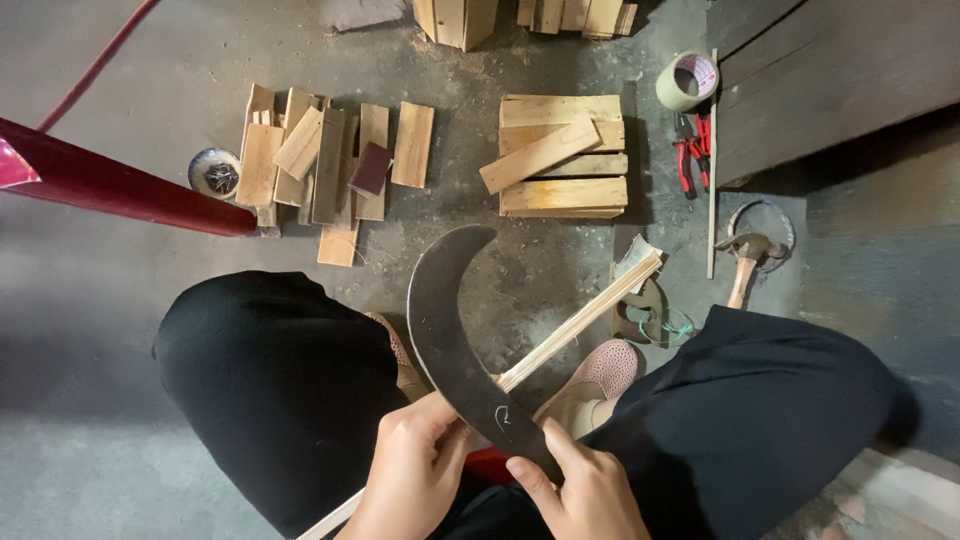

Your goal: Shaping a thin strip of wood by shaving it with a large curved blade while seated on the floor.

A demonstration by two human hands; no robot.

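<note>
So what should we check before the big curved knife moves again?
1. Both hands on the curved blade: left hand and right hand touch its lower part: ok.
2. Fingers off the cutting edge: cannot tell which edge is sharp.
3. Thin wooden strip lies under the blade, crossing it: ok.
4. Knees and pink shoe close beside the blade: not ok.
5. Hammer and red pliers lie apart, on the floor: ok.
</note>
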